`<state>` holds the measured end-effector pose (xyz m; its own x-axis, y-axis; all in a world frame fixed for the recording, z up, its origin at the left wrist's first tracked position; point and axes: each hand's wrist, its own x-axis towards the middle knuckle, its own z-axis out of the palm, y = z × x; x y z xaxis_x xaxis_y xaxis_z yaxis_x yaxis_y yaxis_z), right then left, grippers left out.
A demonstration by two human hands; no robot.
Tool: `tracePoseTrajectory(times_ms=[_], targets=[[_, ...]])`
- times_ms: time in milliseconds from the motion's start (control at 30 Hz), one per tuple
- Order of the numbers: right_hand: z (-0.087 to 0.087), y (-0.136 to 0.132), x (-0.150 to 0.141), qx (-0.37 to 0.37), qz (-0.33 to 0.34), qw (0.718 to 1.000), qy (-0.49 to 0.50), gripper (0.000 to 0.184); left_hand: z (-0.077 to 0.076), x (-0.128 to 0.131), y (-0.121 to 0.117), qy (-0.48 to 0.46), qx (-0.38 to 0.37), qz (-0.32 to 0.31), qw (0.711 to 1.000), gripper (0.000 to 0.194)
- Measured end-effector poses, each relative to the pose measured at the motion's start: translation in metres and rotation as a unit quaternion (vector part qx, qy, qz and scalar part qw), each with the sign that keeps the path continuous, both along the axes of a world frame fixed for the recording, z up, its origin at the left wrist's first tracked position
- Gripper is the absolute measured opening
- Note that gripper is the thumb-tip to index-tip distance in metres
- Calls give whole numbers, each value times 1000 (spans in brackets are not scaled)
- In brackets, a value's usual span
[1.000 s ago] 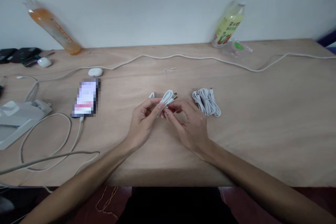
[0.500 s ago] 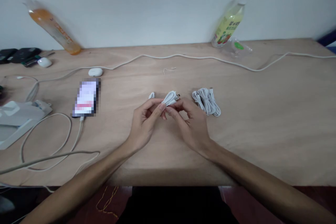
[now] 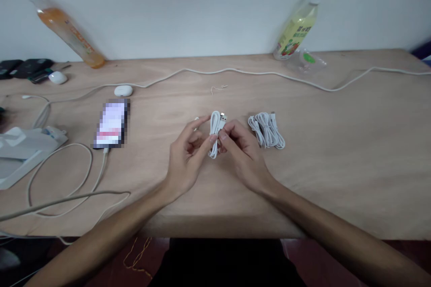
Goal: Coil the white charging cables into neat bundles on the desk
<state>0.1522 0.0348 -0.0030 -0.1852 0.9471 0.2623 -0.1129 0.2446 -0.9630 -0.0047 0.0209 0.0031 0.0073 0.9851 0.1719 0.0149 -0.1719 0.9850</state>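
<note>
A coiled white USB cable (image 3: 214, 121) is held upright between both hands above the table, its metal plug showing at the top. My left hand (image 3: 188, 154) pinches the bundle from the left with thumb and fingers. From the right, my right hand (image 3: 247, 154) closes its thumb and fingertips at the bundle's middle, and those fingertips are partly hidden. Just right of my right hand lie several bundled white cables (image 3: 266, 130), side by side. Behind my left fingers a bit of another white cable (image 3: 196, 119) peeks out, mostly covered.
A lit phone (image 3: 111, 123) with a charging cord lies left, below a white earbud case (image 3: 123, 90). A long white cord (image 3: 229, 70) crosses the table. An orange drink bottle (image 3: 69, 36) and a yellow-green bottle (image 3: 296, 31) stand by the wall. Short ties (image 3: 218, 88) lie ahead.
The cable bundle has turned from slanting to upright, its lower loops now showing below my fingers. My left index finger has stretched up along it. The view has shifted slightly.
</note>
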Motion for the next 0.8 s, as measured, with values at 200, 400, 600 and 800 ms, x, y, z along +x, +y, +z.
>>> tracePoseTrajectory(times_ms=[200,400,600,800], targets=[[-2,-3,-1,-5,-27,1000,-4,23,1,-8,-4,135,101,-7,986,38],[-1,0,5,21,-60,997,-34,24,-2,-16,5,288,302,10,909,32],[6,0,10,-6,-4,998,-60,23,-8,-17,8,286,361,26,887,17],[9,7,16,-6,44,997,-63,21,-3,-8,3,89,91,-2,992,44]])
